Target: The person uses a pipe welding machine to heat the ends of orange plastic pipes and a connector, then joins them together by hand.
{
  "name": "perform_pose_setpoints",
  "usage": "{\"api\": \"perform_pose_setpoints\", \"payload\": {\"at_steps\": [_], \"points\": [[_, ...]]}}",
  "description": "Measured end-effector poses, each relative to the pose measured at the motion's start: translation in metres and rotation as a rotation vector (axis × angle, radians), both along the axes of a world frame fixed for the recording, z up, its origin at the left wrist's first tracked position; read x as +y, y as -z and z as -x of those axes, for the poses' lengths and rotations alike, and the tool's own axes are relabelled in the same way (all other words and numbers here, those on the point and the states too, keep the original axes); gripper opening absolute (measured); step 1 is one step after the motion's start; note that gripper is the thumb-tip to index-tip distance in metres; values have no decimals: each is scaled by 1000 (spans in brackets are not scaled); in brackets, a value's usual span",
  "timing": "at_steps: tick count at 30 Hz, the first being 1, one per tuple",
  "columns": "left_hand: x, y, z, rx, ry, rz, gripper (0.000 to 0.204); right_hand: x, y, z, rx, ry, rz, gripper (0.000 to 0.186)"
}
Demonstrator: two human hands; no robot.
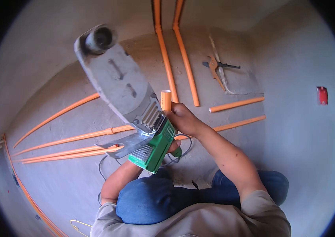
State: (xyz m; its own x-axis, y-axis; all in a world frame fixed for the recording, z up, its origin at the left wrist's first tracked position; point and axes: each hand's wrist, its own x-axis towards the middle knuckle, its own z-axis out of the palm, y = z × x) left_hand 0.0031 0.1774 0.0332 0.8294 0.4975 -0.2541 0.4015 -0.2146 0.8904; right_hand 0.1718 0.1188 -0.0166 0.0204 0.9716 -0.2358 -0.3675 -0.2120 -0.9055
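My left hand [174,146] is wrapped round the handle of a pipe fusion welder [155,152], mostly hidden behind its green body. The welder's flat grey heating plate points up and to the left, with a round dark-centred die at its far end. A forked metal stand sticks out from the tool's left side. Just right of the plate, my right hand [185,118] is closed round a short orange pipe piece [166,100] held upright, its open end facing up. Whether the pipe piece touches the welder, I cannot tell.
Orange pipes [76,138] run along the floor at left, and two more [185,63] run up the far wall. A loose pipe [236,104] lies at right. Beyond it sits an orange pipe cutter [213,69]. A red box [322,95] is on the right wall. The grey cord [189,148] loops beneath the welder.
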Motion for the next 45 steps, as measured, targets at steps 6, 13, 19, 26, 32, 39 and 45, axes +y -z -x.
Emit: {"api": "perform_pose_setpoints", "payload": {"at_steps": [6, 13, 19, 26, 32, 39, 45], "points": [[-6, 38, -9, -29, 6, 64, 32, -6, 12, -50, 103, 710, 173, 45], [-13, 15, -42, 53, -506, 1009, 23, -80, 14, -215, -263, 792, 525, 61], [6, 31, -45, 206, -565, 1050, 15, -103, -14, -261, -776, 679, 528, 47], [13, -33, -69, 181, -644, 938, 13, -56, -101, -264, -1293, 435, -53, 45], [0, -103, -38, 346, -711, 783, 10, -37, -163, -212, -706, 460, 51, 38], [-104, -66, -50, 450, -709, 903, 9, -4, -108, -222, -526, 560, -34, 29], [-185, 21, -58, 468, -747, 1060, 7, 15, -69, -200, -348, 425, 58, 38]]}}
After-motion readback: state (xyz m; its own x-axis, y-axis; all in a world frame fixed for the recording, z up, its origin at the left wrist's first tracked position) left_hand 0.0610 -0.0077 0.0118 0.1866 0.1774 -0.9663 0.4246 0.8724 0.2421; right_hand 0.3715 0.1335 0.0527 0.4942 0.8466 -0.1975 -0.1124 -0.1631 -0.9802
